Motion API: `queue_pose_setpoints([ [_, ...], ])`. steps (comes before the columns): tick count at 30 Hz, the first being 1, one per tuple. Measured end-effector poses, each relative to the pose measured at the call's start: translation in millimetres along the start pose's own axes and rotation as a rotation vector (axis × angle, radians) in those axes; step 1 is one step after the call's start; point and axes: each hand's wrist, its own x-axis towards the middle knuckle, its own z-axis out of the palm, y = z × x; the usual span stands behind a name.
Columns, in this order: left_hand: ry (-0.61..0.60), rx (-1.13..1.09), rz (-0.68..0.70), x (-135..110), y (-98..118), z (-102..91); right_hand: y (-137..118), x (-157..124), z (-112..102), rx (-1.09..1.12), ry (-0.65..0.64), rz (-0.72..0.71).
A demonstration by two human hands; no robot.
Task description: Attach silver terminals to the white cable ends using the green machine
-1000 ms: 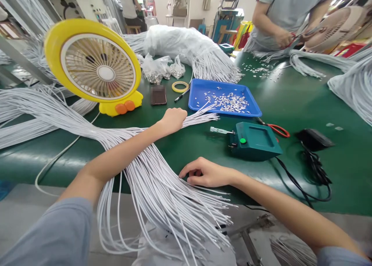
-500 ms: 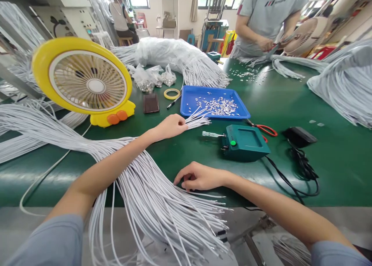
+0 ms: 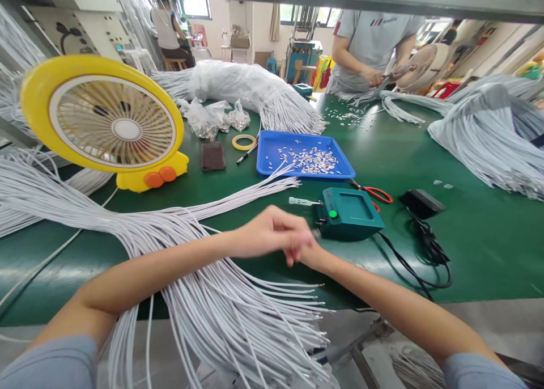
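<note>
White cables (image 3: 246, 315) over table (image 3: 480, 253) edge; lettering (image 3: 389, 21) on grey shirt (image 3: 369, 44) blurred.

Left hand (image 3: 272, 233) partly covering right hand (image 3: 313, 254), blurred fingers (image 3: 297, 239) apparently touching, both forearms (image 3: 161, 271) angled inward

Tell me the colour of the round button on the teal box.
The button is bright green, best seen in the head view.

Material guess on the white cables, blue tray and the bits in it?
White cables: probably plastic-sheathed, satin; smooth, uniform surface and soft bends. Core can't be seen.
Blue tray: likely moulded plastic, slight sheen; even colour, rounded corners.
Bits: probably metal, shiny; silvery glints, but too small to be sure.
</note>
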Motion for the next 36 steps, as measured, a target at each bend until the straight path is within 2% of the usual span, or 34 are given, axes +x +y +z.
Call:
queue_pose_setpoints([
  [2,0.226,0.037,0.099,14.8,-13.1,-22.4,3.0,5.0,-7.2,0.085,0.3,-0.051],
  [4,0.37,0.071,0.091,24.8,-24.8,-39.9,4.9,10.2,-14.7,0.211,0.571,-0.118],
  [6,0.426,0.034,0.025,28.5,-32.9,-48.8,5.8,14.3,-21.2,0.31,0.697,-0.16],
  [8,0.413,-0.023,-0.02,28.1,-36.8,-50.0,6.0,16.4,-25.2,0.362,0.67,-0.147],
  [13,0.31,-0.109,-0.012,24.1,-37.1,-44.6,3.4,14.7,-26.1,0.53,0.451,-0.054],
  [17,0.264,-0.149,-0.021,23.5,-39.0,-46.3,1.0,12.2,-25.3,0.526,0.325,-0.084],
  [23,0.258,-0.176,-0.003,22.9,-42.6,-48.9,0.9,12.1,-30.8,0.437,0.332,-0.193],
  [30,0.145,-0.196,-0.093,19.9,-43.8,-51.7,-5.5,12.6,-40.1,0.336,0.212,-0.248],
  [36,0.103,-0.194,-0.096,20.4,-43.8,-52.7,-5.7,12.4,-41.2,0.307,0.255,-0.296],
])
